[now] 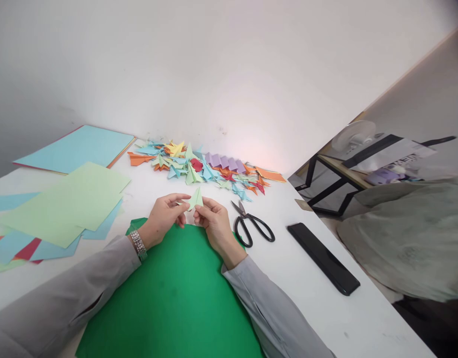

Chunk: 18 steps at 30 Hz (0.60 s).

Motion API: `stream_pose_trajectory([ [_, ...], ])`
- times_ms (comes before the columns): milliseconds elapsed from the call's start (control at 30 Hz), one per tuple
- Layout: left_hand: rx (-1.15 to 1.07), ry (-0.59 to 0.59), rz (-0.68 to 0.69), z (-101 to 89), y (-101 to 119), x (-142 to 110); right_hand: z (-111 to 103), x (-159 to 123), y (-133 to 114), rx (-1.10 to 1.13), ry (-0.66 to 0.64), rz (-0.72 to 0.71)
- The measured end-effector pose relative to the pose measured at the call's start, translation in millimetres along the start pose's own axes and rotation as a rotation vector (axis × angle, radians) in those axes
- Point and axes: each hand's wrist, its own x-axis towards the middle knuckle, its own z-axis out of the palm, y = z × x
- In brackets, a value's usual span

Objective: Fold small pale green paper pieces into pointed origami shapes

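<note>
Between my two hands is a small light-green paper plane (pixel 196 198), its pointed nose tilted up and away from me. My left hand (pixel 165 217), with a metal watch at the wrist, pinches its left side between thumb and fingers. On the right side, my right hand (pixel 214 222) grips it the same way. Both hands hover over the far edge of a green sheet (pixel 169 288). Just beyond them lies a heap of small folded paper planes (pixel 193 174) in several colours. Black-handled scissors (pixel 247 221) rest partly spread, right of my right hand.
Loose coloured sheets (pixel 68 204) overlap on the left of the white table (pixel 303 308). Behind them sits a stack topped with blue paper (pixel 80 149). A long black case (pixel 323 257) lies near the table's right edge. Past it, a draped pale green cloth (pixel 408 238) hangs.
</note>
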Motion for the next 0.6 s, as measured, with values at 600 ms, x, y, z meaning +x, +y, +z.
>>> stream_pose_trajectory([
  [600, 0.000, 0.016, -0.010, 0.7, 0.5, -2.0, 1.1, -2.5, -2.0, -0.037, 0.040, -0.087],
])
